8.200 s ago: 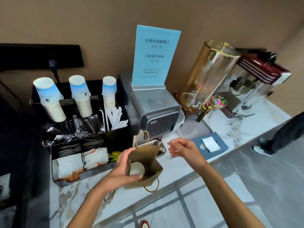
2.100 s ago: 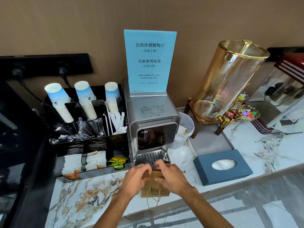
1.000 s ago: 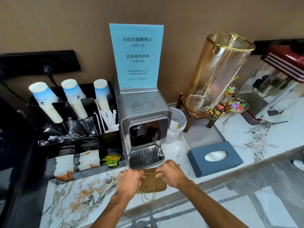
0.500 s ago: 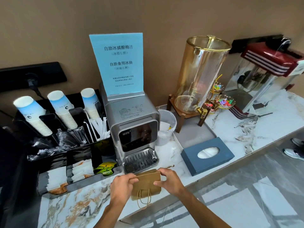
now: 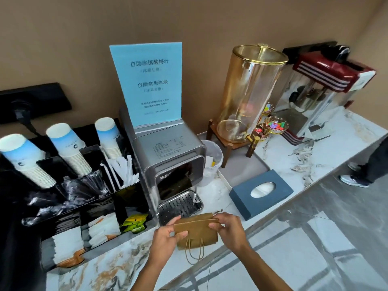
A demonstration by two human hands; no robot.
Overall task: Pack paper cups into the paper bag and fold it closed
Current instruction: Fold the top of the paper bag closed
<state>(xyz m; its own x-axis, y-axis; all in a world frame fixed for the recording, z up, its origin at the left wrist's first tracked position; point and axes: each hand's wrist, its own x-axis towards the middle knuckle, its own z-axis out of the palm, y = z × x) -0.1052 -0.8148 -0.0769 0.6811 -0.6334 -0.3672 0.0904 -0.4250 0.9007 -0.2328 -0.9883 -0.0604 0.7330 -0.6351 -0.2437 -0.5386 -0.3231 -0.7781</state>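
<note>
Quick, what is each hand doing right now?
Left hand: closed on the bag, at its left side.
Right hand: closed on the bag, pinching its top right edge.

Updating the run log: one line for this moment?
stage: folding closed | paper bag: top folded | left hand, right hand: pinching bag | cups: hidden

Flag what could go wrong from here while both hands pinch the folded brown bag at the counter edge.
1. The paper bag sits near the counter's front edge, its handles hanging past it; a push could tip it off.
2. The left hand and right hand grip only its upper corners, so the fold may spring open once released.
</note>
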